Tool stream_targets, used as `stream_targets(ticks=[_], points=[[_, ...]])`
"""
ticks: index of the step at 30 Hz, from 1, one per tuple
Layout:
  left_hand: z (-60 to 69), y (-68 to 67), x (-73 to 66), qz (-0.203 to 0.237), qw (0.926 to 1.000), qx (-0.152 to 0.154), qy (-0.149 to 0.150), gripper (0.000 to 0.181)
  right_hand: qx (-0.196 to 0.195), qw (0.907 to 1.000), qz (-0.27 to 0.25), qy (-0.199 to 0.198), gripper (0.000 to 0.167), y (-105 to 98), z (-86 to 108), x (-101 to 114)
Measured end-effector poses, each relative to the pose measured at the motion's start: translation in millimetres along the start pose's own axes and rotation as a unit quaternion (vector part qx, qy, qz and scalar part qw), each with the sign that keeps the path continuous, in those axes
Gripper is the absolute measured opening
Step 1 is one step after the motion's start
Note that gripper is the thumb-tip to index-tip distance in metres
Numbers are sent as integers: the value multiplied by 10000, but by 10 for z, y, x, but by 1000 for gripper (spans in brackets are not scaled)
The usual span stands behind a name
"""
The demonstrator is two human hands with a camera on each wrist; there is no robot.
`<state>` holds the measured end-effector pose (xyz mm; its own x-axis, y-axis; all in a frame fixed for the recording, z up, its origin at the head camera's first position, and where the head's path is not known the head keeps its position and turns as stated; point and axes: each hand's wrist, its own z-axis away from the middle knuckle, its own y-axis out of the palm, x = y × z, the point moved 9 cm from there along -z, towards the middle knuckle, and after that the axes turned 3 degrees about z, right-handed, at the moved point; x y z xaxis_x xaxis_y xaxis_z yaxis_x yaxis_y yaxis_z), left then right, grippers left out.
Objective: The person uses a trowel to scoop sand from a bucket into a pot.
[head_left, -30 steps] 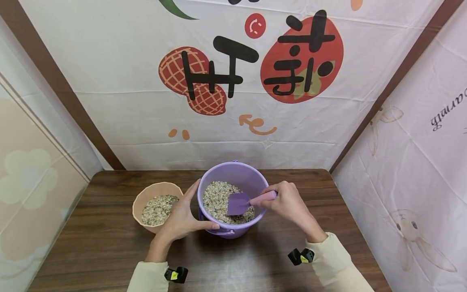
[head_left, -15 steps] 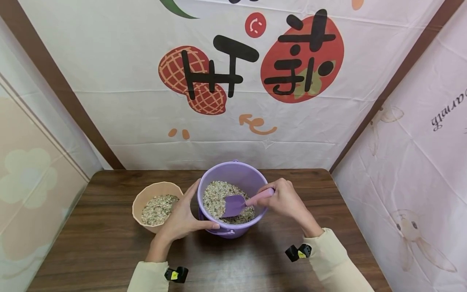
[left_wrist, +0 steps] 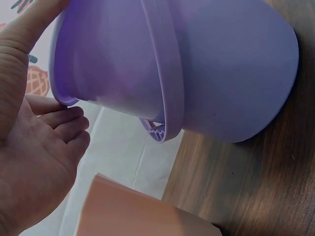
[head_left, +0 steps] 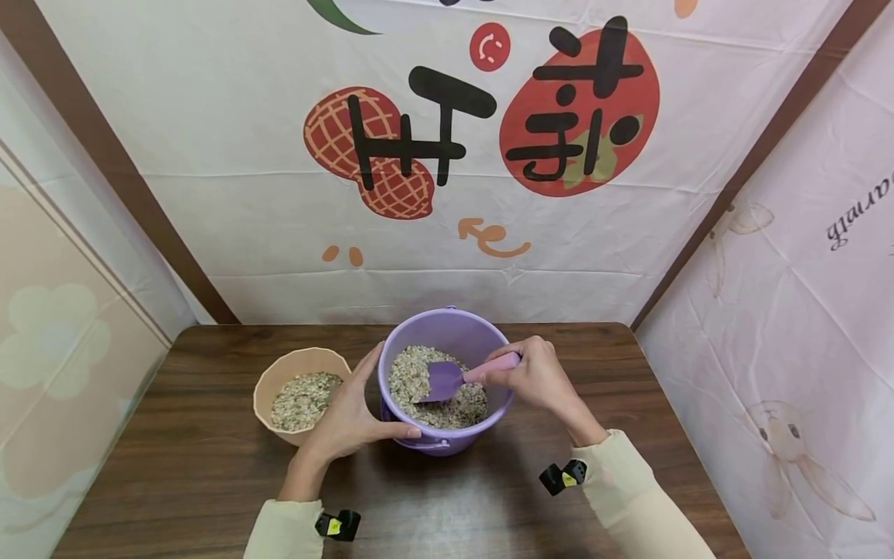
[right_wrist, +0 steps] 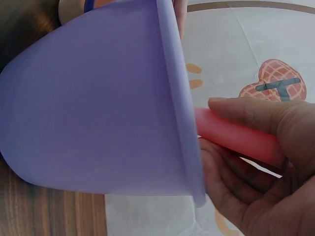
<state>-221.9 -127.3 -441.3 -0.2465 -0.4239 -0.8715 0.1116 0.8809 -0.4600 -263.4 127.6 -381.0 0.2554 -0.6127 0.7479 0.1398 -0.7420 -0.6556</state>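
Observation:
A purple bucket (head_left: 482, 341) holds a layer of pale mixed grain (head_left: 408, 376). My left hand (head_left: 349, 419) holds the bucket's left side, thumb on the near rim and fingers along the outside. My right hand (head_left: 541, 376) grips the pink handle (head_left: 494, 366) of a purple toy shovel (head_left: 443, 380). The shovel's blade lies tilted in the grain, its front edge partly sunk. In the right wrist view, the bucket wall (right_wrist: 108, 108) hides the blade, and my thumb and fingers hold the handle (right_wrist: 236, 135) just past the rim.
A peach bowl (head_left: 268, 380) with similar grain (head_left: 303, 400) stands left of the bucket, partly behind my left hand. The bucket's carrying handle (left_wrist: 170, 73) hangs down its side. Both stand on a dark wooden table (head_left: 195, 481), with a printed cloth (head_left: 594, 264) behind it.
My right hand has moved left and slightly away from me, sliding the shovel blade leftward through the grain. The left hand and the bucket have stayed in place.

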Motion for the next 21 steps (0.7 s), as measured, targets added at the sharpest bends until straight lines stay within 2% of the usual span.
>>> stream_targets(ticks=[4,13,21], points=[[-1,3,0,-13,10000,17,-15,139,-18,9999,-121,-31,13,13,-22,-24],[2,-8,5,-9,10000,8,-36,139,61,9990,-147,-415,10,82,-34,-2],[6,-5,-1,-17,10000,2,-9,139,-82,9988,-229,-425,12,95,-48,-30]])
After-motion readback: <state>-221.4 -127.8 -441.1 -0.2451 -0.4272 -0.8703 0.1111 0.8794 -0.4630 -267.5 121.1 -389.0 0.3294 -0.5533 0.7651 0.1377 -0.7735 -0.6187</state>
